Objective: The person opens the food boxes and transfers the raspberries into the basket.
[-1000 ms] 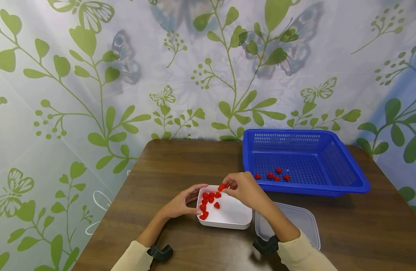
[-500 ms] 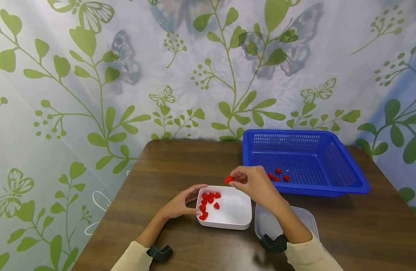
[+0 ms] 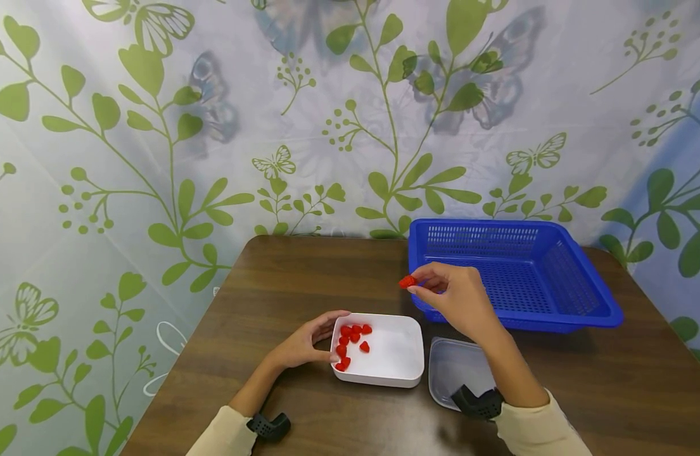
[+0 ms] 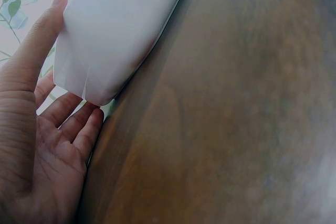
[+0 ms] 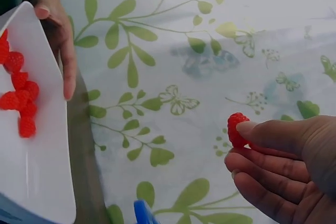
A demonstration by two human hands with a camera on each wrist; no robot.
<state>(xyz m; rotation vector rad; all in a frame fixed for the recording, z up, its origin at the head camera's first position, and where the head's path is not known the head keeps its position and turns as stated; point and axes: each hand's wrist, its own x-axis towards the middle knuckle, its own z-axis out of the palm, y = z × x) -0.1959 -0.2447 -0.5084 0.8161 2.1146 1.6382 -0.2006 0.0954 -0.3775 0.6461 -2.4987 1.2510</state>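
Note:
My right hand (image 3: 458, 294) pinches a red raspberry (image 3: 407, 282) between thumb and fingertips, raised beside the blue basket's near left corner. In the right wrist view the bumpy raspberry (image 5: 238, 129) shows clearly at the thumb tip. A white rectangular container (image 3: 392, 354) stands on the table, several raspberries (image 3: 355, 333) gathered along its left side. My left hand (image 3: 304, 342) grips that left end, thumb at the near corner and fingers at the far one. In the left wrist view the container's outer wall (image 4: 115, 30) lies between thumb and fingers.
A blue perforated basket (image 3: 583, 272) sits at the back right; my right hand covers part of its floor. A translucent lid (image 3: 455, 370) lies right of the container, partly under my right forearm. Behind the wooden table (image 3: 304, 272) hangs a leaf-patterned cloth (image 3: 338, 126).
My right hand has moved up and right, from over the white container toward the blue basket, still pinching the raspberry. My left hand and the container have stayed in place.

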